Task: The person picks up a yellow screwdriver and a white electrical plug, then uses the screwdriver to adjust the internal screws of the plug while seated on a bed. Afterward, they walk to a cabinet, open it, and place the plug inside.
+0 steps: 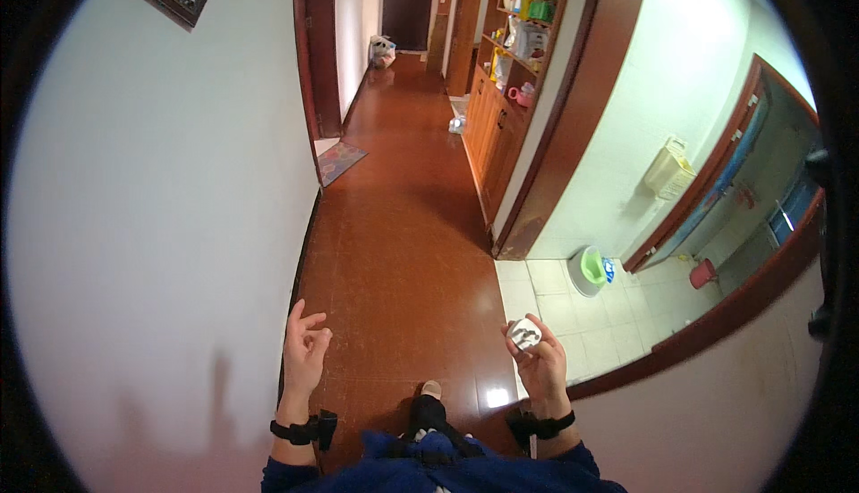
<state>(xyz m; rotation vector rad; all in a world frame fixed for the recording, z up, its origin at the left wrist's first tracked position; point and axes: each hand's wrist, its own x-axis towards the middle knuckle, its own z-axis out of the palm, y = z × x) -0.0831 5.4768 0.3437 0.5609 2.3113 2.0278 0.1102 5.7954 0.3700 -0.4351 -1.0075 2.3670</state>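
My right hand point(540, 368) is raised in front of me and grips a small round white object with a dark mark on its top point(524, 334). My left hand point(304, 354) is held up near the white wall point(161, 251) on my left, fingers loosely curled and apart, holding nothing. Both wrists wear black bands. One foot in a light sock point(431, 390) shows on the reddish-brown wooden floor point(394, 225) below me.
A long hallway runs ahead to a dark door point(408, 8). Wooden cabinets and shelves with several items point(514, 72) line the right side. A small mat point(338, 160) lies at a left doorway. To the right is white tile floor with a green-lidded bin point(591, 269).
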